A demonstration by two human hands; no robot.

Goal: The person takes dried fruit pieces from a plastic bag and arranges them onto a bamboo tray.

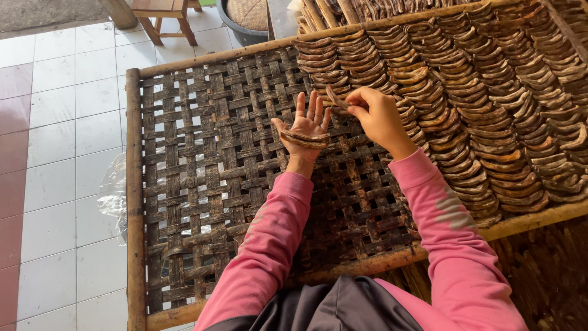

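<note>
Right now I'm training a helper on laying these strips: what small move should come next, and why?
Probably lower the curved strip pinched in the right hand onto the end of the nearest row. The rows stop there, bare woven tray follows, and the left hand holds more strips.

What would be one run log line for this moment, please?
left hand: open, brown curved strips on palm | right hand: pinches one strip | woven bamboo tray: rows of strips on right part
</note>
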